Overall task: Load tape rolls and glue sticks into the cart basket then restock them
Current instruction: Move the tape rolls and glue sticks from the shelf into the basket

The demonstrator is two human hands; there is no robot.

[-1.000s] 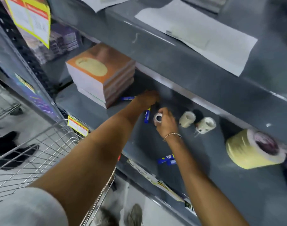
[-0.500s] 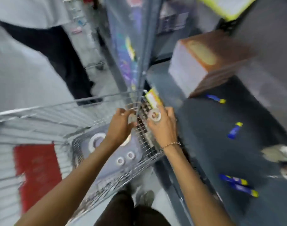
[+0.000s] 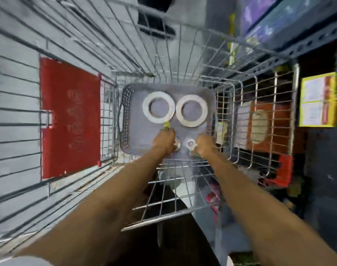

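Both hands reach into the cart (image 3: 183, 181) – left hand (image 3: 164, 142) grips a glue stick (image 3: 166, 125), right hand (image 3: 204, 145) pinches a small tape roll (image 3: 191, 144). Two big rolls (image 3: 158, 107) lie flat beyond them. No writing is readable – too blurred.

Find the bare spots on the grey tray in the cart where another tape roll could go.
Free: the tray's strip left of the two large tape rolls. Crowded: the near edge, where the left hand and right hand meet small rolls.
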